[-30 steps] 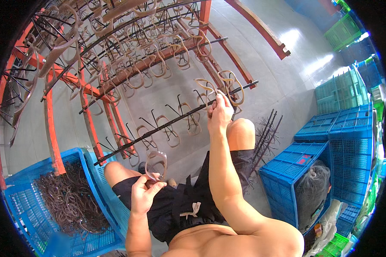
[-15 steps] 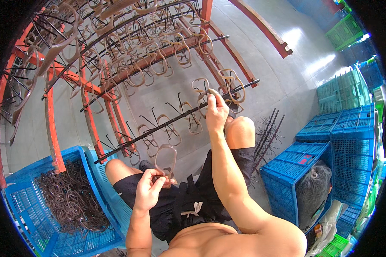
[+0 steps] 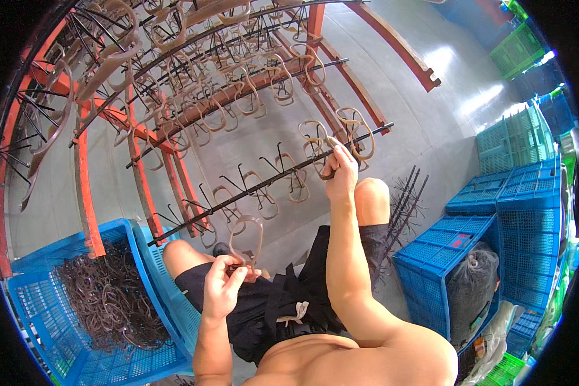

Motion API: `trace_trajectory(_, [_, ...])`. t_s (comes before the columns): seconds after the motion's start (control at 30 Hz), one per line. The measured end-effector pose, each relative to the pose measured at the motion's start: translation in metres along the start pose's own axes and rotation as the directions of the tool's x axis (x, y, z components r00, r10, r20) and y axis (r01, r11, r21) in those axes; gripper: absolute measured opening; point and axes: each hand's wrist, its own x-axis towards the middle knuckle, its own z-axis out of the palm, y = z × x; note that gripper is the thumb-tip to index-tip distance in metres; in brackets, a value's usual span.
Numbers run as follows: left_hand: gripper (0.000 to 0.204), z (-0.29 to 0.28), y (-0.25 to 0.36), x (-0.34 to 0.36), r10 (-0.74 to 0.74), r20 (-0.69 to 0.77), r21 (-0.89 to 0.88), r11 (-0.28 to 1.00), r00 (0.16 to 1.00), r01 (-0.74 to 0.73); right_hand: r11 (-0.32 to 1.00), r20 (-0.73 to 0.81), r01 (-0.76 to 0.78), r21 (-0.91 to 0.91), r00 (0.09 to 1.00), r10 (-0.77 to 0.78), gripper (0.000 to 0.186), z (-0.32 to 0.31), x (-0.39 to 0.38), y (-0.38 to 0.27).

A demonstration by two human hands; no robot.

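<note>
My left hand [image 3: 224, 286] is closed on brown eyeglass frames [image 3: 261, 238], held upright above my lap; how many lie in the fingers I cannot tell. My right hand [image 3: 342, 172] reaches forward, its fingers pinched on another eyeglass frame [image 3: 329, 139] at the right part of a black hooked bar [image 3: 270, 180]. Several similar frames hang from this bar, leftward of that hand, with one more [image 3: 365, 151] near the bar's right end. Thin black hooks stick up along the bar.
Red metal racks [image 3: 87, 193] carry more bars full of frames. At my left a blue basket [image 3: 29, 309] holds a tangled heap of brown frames [image 3: 109, 296]. Spare hooked bars [image 3: 402, 206] lie on the floor near blue crates [image 3: 424, 257] at my right.
My right hand has moved a little right along the bar, with the frame in its fingers. The left hand keeps its hold, nearly unmoved. The view has shifted slightly.
</note>
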Motion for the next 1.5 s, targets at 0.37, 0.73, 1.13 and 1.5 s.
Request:
trace_trajectory(0.37, [0.008,-0.001,-0.003,-0.004,-0.007,-0.002,-0.037,0.999,1.0,0.007,0.99,0.005,-0.133,0.035,0.991,0.133,0.028,-0.003,-0.002,-0.019])
trace_trajectory(0.73, [0.008,0.006,-0.006,-0.003,-0.004,0.019,-0.045,0.999,1.0,0.005,0.988,-0.082,0.1,-0.119,0.991,-0.11,0.023,0.01,-0.007,0.006])
trace_trajectory(1.13, [0.01,0.016,-0.002,0.001,-0.025,0.053,-0.034,0.999,0.998,0.027,0.964,-0.07,0.065,0.26,0.996,-0.048,0.022,0.018,-0.011,0.01])
trace_trajectory(1.5, [0.01,0.014,-0.004,0.0,-0.025,0.053,-0.015,1.0,0.998,0.026,0.972,-0.188,0.149,0.18,0.975,-0.115,0.019,0.029,-0.005,0.012])
